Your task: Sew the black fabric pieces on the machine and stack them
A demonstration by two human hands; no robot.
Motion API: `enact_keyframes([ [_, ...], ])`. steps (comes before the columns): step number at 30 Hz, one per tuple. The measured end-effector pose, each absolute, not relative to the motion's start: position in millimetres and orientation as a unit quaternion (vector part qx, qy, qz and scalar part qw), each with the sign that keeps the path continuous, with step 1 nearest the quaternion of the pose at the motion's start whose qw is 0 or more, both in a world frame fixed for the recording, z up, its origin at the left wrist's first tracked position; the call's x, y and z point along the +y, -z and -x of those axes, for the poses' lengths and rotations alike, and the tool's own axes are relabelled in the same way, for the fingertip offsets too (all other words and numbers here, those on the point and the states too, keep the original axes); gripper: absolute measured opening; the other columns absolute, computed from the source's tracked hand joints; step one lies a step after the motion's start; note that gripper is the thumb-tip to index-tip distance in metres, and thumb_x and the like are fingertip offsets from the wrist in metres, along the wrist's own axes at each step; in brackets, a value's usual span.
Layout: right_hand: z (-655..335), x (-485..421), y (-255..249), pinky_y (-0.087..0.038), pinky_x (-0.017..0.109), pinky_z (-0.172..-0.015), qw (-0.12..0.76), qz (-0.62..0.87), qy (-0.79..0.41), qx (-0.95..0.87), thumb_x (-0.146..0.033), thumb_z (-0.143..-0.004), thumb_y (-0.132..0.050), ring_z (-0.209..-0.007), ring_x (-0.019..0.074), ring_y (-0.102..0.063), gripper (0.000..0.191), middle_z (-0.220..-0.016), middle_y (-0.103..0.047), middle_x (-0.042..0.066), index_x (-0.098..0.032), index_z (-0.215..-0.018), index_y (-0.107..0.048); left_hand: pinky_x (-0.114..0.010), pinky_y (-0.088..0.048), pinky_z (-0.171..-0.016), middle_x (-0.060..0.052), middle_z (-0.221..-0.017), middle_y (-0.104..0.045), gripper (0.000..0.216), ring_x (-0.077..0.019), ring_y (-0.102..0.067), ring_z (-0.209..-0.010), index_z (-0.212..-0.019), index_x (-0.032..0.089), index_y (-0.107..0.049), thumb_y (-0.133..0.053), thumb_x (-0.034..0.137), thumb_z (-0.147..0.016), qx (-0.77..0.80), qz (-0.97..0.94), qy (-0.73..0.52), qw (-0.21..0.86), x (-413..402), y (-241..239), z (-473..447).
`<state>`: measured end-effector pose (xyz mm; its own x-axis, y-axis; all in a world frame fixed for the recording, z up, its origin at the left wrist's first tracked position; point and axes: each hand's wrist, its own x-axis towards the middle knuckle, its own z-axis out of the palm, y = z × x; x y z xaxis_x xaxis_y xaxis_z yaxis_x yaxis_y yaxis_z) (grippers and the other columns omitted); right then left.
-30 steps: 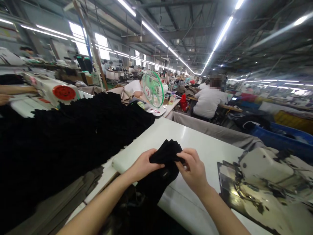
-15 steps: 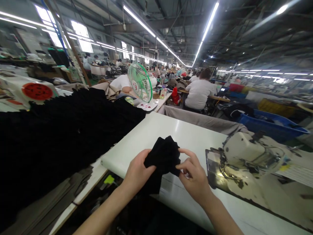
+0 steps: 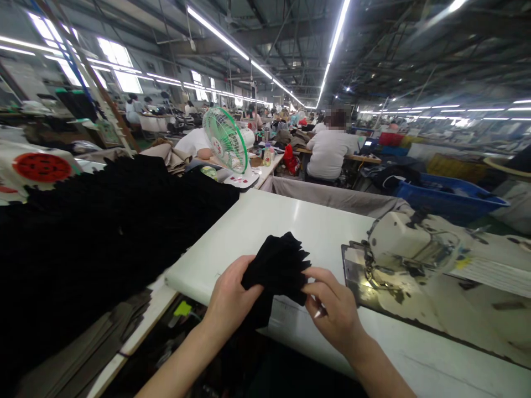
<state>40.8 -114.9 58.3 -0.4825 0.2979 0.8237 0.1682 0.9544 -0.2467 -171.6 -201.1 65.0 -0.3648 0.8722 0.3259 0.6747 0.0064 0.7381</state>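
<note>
Our left hand (image 3: 231,292) clasps black cloth (image 3: 274,266) | our right hand (image 3: 335,314), fingers narrow, touches its edge, pinch unclear | folds freshly fanned, likely easier to part

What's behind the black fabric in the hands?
Behind the black fabric: the white tabletop, then grey cloth along its far edge. Anything directly behind the fabric is covered from this view, so I can't tell what's there.
</note>
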Motion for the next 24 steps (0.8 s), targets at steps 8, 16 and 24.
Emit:
enact_keyframes([
  [8, -46, -116, -55, -0.054, 0.026, -0.058, 0.504, 0.144, -0.035, -0.851, 0.0, -0.087, -0.051, -0.073, 0.0136, -0.065, 0.031, -0.117, -0.066, 0.012, -0.022, -0.105, -0.062, -0.034, -0.053, -0.084, -0.001, -0.095, -0.071, 0.034, -0.0238, -0.066, -0.089, -0.102, 0.023, -0.067, -0.058, 0.024, -0.07, 0.714, -0.522, -0.443, 0.148, -201, -75, 165],
  [16, -49, -118, -54, -0.054, 0.025, -0.057, 0.498, 0.133, -0.041, -0.856, -0.001, -0.088, -0.051, -0.072, 0.0132, -0.066, 0.03, -0.116, -0.066, 0.013, -0.021, -0.107, -0.062, -0.031, -0.052, -0.074, 0.001, -0.087, -0.071, 0.028, -0.022, -0.065, -0.081, -0.097, 0.023, -0.068, -0.06, 0.029, -0.071, 0.716, -0.496, -0.456, 0.179, -203, -80, 158],
  [24, -48, -125, -60, -0.051, 0.025, -0.054, 0.484, 0.103, 0.032, -0.868, -0.008, -0.092, -0.05, -0.07, 0.0154, -0.066, 0.023, -0.095, -0.072, 0.009, -0.021, -0.105, -0.063, -0.028, -0.052, -0.069, 0.001, -0.083, -0.071, 0.027, -0.0215, -0.065, -0.079, -0.091, 0.02, -0.068, -0.062, 0.031, -0.068, 0.693, -0.46, -0.499, 0.245, -200, -82, 158],
])
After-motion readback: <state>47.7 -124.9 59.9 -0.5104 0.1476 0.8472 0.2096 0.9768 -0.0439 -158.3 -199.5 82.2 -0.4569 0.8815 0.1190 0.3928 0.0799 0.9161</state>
